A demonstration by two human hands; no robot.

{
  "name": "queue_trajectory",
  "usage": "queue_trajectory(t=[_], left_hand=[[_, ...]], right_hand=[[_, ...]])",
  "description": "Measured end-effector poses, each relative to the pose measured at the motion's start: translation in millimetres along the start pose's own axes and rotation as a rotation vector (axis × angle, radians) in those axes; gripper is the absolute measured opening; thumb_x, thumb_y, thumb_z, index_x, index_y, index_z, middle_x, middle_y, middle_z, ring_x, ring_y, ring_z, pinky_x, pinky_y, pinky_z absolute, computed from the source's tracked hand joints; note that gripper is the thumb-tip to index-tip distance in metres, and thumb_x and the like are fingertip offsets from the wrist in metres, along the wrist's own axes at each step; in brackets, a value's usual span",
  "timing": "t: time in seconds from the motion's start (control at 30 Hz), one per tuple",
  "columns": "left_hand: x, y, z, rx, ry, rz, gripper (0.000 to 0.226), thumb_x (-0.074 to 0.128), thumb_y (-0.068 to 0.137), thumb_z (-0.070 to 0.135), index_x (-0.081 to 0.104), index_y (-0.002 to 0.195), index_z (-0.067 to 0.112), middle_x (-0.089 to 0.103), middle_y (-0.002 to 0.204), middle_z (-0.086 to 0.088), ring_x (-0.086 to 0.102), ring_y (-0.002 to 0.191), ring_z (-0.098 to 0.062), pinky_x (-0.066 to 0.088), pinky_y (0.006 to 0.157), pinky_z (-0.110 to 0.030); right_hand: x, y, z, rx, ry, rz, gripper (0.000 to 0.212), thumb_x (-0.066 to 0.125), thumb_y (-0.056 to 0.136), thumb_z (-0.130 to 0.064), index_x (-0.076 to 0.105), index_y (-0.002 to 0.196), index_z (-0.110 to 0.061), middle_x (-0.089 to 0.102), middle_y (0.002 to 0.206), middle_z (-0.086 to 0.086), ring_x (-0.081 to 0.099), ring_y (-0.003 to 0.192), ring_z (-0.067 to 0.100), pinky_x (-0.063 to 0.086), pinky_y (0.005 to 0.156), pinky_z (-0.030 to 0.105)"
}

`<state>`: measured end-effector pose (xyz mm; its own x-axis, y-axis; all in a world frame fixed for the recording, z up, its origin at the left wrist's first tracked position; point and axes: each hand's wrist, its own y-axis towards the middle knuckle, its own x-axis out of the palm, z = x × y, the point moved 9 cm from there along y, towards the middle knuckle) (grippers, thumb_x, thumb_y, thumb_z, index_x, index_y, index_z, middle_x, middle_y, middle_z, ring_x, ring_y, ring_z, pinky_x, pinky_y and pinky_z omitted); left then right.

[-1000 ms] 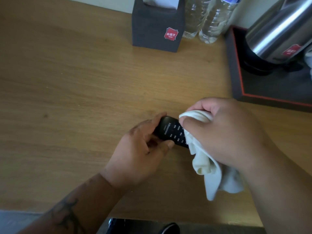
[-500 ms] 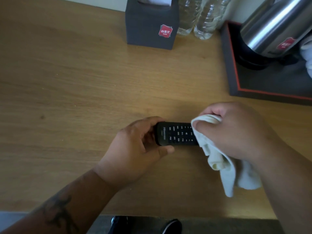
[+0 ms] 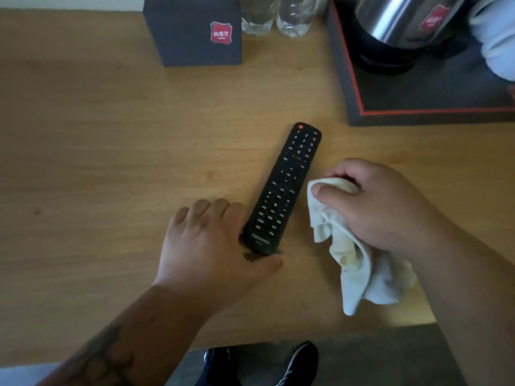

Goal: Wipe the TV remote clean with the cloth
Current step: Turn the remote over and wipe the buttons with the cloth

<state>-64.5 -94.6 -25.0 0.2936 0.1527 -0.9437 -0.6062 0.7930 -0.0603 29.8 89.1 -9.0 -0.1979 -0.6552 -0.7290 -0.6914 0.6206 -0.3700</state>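
The black TV remote (image 3: 281, 190) lies buttons up on the wooden table (image 3: 111, 135), slanted, with its red power button at the far end. My left hand (image 3: 206, 246) rests flat on the table at the remote's near end; its fingers lie along the left side and the thumb curls around the bottom edge, touching it without a firm grip. My right hand (image 3: 381, 207) is to the right of the remote, apart from it, and is closed on a bunched white cloth (image 3: 351, 263) that hangs down toward the table's front edge.
A dark tissue box (image 3: 192, 32) and two water bottles (image 3: 257, 15) stand at the back. At the back right a dark tray with a red line (image 3: 418, 96) holds a steel kettle (image 3: 395, 26). The table's front edge is near, with shoes (image 3: 298, 360) below it.
The remote was held up and wiped by the cloth; now it lies slanted on the table. My right hand has drawn the cloth off to the right, and my left hand has loosened.
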Motion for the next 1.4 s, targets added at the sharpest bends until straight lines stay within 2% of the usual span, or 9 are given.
queue_trajectory(t=[0.17, 0.23, 0.37, 0.47, 0.63, 0.83, 1.03, 1.27, 1.4], left_hand=[[-1, -5, 33, 0.274, -0.051, 0.158, 0.059, 0.065, 0.066, 0.077, 0.061, 0.085, 0.021, 0.061, 0.084, 0.005, 0.056, 0.081, -0.02, 0.047, 0.079, -0.037], [-14, 3, 34, 0.353, -0.022, 0.229, 0.067, 0.068, 0.068, 0.072, 0.062, 0.107, 0.018, 0.063, 0.107, -0.003, 0.055, 0.101, -0.023, 0.04, 0.091, -0.037], [-3, 45, 32, 0.419, 0.175, 0.023, 0.095, 0.048, 0.075, 0.08, 0.036, 0.148, 0.02, 0.047, 0.146, -0.004, 0.033, 0.14, -0.026, 0.015, 0.118, -0.044], [5, 53, 31, 0.406, 0.18, 0.025, 0.074, 0.046, 0.086, 0.07, 0.052, 0.137, 0.017, 0.064, 0.123, -0.004, 0.055, 0.116, -0.029, 0.029, 0.108, -0.044], [6, 45, 30, 0.377, 0.11, 0.104, 0.062, 0.051, 0.088, 0.063, 0.06, 0.129, 0.018, 0.065, 0.113, 0.001, 0.06, 0.1, -0.026, 0.049, 0.088, -0.043], [6, 45, 32, 0.377, 0.104, 0.117, 0.061, 0.052, 0.085, 0.063, 0.065, 0.123, 0.017, 0.066, 0.109, 0.002, 0.06, 0.095, -0.026, 0.05, 0.083, -0.042], [9, 47, 30, 0.337, 0.098, 0.053, 0.064, 0.051, 0.084, 0.066, 0.062, 0.126, 0.019, 0.065, 0.112, 0.004, 0.059, 0.099, -0.021, 0.05, 0.084, -0.041], [8, 48, 30, 0.347, 0.044, 0.057, 0.06, 0.059, 0.082, 0.063, 0.064, 0.124, 0.019, 0.065, 0.109, 0.003, 0.06, 0.094, -0.022, 0.052, 0.082, -0.043], [9, 48, 31, 0.346, 0.029, 0.033, 0.062, 0.057, 0.082, 0.065, 0.063, 0.125, 0.021, 0.065, 0.11, 0.006, 0.059, 0.096, -0.019, 0.052, 0.083, -0.042]], right_hand=[[-1, 10, -17, -0.081, 0.03, -0.11, 0.015, 0.068, 0.081, -0.048, 0.066, 0.088, -0.035, 0.069, 0.079, -0.016, 0.063, 0.067, -0.001, 0.047, 0.058, 0.024], [-20, 10, -6, -0.085, 0.009, -0.053, 0.014, 0.07, 0.079, -0.047, 0.067, 0.087, -0.035, 0.069, 0.078, -0.018, 0.062, 0.068, -0.005, 0.043, 0.057, 0.022], [-38, -1, 21, -0.051, -0.016, -0.02, 0.006, 0.071, 0.078, -0.04, 0.069, 0.082, -0.036, 0.068, 0.079, -0.026, 0.063, 0.071, -0.007, 0.043, 0.059, 0.024], [-42, -6, 31, -0.034, -0.005, 0.031, 0.006, 0.069, 0.077, -0.04, 0.07, 0.083, -0.038, 0.068, 0.078, -0.028, 0.064, 0.071, -0.006, 0.044, 0.059, 0.022], [-41, -3, 6, -0.102, -0.021, 0.144, 0.009, 0.063, 0.081, -0.049, 0.069, 0.084, -0.042, 0.067, 0.077, -0.031, 0.061, 0.073, -0.011, 0.042, 0.054, 0.012], [-11, -9, -22, -0.219, -0.274, 0.177, 0.014, 0.056, 0.085, -0.045, 0.067, 0.09, -0.037, 0.064, 0.066, -0.014, 0.057, 0.061, 0.002, 0.05, 0.058, 0.027], [-2, -35, -5, -0.193, -0.295, 0.078, 0.018, 0.057, 0.082, -0.052, 0.065, 0.092, -0.04, 0.06, 0.069, -0.019, 0.055, 0.059, -0.002, 0.046, 0.054, 0.02], [-8, -9, -27, -0.201, -0.31, 0.268, 0.01, 0.061, 0.08, -0.043, 0.065, 0.085, -0.035, 0.057, 0.069, -0.014, 0.052, 0.059, 0.003, 0.035, 0.052, 0.019], [-4, -24, -15, -0.166, -0.303, 0.144, 0.013, 0.058, 0.082, -0.046, 0.063, 0.086, -0.035, 0.058, 0.069, -0.015, 0.055, 0.057, 0.001, 0.047, 0.053, 0.024]])
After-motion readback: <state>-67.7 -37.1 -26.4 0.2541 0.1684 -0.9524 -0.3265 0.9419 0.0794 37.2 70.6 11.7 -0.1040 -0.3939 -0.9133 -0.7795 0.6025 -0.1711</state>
